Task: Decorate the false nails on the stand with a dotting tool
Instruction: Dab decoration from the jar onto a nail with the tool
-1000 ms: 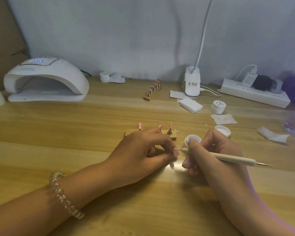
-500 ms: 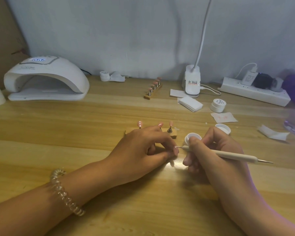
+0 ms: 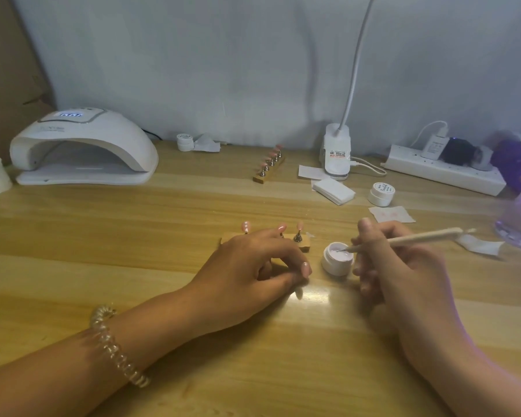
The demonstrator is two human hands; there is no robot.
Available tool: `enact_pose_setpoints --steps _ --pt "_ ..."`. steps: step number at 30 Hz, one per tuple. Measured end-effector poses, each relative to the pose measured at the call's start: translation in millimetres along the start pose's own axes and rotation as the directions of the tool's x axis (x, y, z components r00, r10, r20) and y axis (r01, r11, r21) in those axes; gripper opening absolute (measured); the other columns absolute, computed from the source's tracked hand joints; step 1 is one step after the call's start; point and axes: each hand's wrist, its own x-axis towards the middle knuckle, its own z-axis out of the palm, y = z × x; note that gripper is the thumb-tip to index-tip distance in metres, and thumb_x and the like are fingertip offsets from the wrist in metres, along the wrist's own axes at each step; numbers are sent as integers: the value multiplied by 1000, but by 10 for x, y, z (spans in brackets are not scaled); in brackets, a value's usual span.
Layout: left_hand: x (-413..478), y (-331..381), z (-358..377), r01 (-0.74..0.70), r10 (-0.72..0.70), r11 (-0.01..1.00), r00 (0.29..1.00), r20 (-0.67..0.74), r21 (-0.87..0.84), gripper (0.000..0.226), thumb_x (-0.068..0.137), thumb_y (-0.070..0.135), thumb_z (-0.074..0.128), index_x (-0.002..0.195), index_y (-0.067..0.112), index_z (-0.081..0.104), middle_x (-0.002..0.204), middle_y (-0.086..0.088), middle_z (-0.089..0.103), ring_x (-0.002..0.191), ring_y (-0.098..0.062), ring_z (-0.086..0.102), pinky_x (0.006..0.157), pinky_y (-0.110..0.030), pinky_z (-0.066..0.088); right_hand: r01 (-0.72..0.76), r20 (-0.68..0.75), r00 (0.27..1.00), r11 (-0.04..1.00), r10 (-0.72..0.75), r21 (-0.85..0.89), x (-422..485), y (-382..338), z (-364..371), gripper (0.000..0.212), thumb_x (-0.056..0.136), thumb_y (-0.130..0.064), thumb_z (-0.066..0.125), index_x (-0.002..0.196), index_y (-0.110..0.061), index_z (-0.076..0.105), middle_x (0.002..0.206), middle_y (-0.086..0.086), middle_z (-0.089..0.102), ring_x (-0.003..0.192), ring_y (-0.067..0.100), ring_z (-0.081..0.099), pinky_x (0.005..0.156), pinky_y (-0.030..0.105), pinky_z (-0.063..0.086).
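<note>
1. Head view, the work: the right-hand grip is closed pen-fashion round the dotting tool. The tool's fine tip sits in the pale gel of the open gel pot, just right of the wooden nail stand on the bench.
2. The left-hand grip is curled and lies against the front of the stand. Its thumb and forefinger meet at a small pink nail, and I cannot tell whether that is a held false nail or the person's own.
3. Pink false nails sit upright on the stand's metal posts, one at each end; the middle posts are hidden behind the fingers.
4. The step looks like loading the tip. Take only a small bead and lift straight up, clear of the rim. The unheld pot looks light enough to tip, so avoid dragging sideways. Carry the bead level to the nail.
5. Farther back are a UV nail lamp, a second nail stand and a closed gel pot.
</note>
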Motion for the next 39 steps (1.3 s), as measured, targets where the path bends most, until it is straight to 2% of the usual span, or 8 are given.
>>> enact_pose_setpoints --steps 10,13,16,22,24,27,34,39 --pt "28 -32 46 41 -42 999 999 -23 -6 5 88 23 73 88 28 72 73 6 61 60 2 52 117 -16 19 12 9 1000 1000 -12 -12 53 97 0 29 95 -39 58 78 -15 62 53 0 58 39 10 48 40 16 37" --pt "31 -47 56 54 -54 999 998 -17 6 6 89 27 71 88 33 70 78 8 62 91 11 58 120 -34 26 15 10 1000 1000 -14 -17 63 97 5 30 95 -40 59 77 -15 62 54 1 59 40 11 50 40 17 37" --pt "42 -32 52 76 -75 997 997 -17 12 4 88 29 71 89 34 70 81 18 59 114 6 32 118 -42 29 17 10 1000 999 -17 -35 65 100 4 30 95 -38 58 77 -15 62 54 2 60 40 11 51 40 18 37" --pt "59 26 65 114 -114 993 993 -22 17 12 89 23 71 88 35 69 79 26 60 113 7 36 113 -47 34 7 -20 1000 999 -8 -47 70 98 -5 21 97 -36 59 81 -21 55 59 5 66 41 16 54 46 26 40" --pt "58 28 79 96 -96 995 995 -27 29 13 89 19 71 88 32 70 76 23 61 93 2 56 117 -41 30 -5 -35 999 999 3 -41 65 89 -3 22 96 -35 60 83 -19 54 61 6 68 41 17 55 49 29 41" --pt "56 39 81 72 -71 997 997 -38 29 12 88 15 72 89 26 71 73 13 60 63 4 54 120 -34 26 -11 -44 999 999 9 -51 58 72 0 24 96 -34 61 83 -15 53 60 6 68 42 17 55 51 31 42" --pt "78 50 59 28 -27 1000 999 -22 9 11 88 12 72 90 23 71 80 1 68 62 -4 53 119 -28 25 -32 -52 998 997 28 -75 39 27 2 27 94 -33 63 81 -11 53 60 6 69 41 16 56 52 32 43" --pt "98 27 43 41 -41 999 999 -3 -22 12 89 17 73 88 28 69 69 19 59 59 -8 55 120 -22 21 -75 -87 994 996 71 -46 34 25 11 27 92 -24 66 73 -13 51 57 7 68 41 14 56 53 33 45"
